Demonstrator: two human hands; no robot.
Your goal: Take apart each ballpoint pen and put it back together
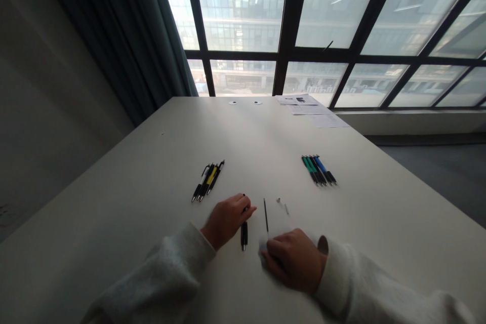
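Note:
My left hand (230,217) is closed around a black pen (244,238), whose tip end points toward me below the fingers. To its right, a thin dark pen refill (266,215) runs up from the fingertips of my right hand (294,259). The right fingers are curled in a pinch at the refill's lower end, slightly blurred. Just beyond the refill are a small pale part (278,200) and a short spring-like piece (286,209), too small to make out fully.
A group of pens (208,180) with white, yellow and black barrels lies left of centre. Another group of green, black and blue pens (319,170) lies on the right. Printed papers (309,110) and two small white ovals (233,103) sit at the white table's (125,187) far edge, by the windows.

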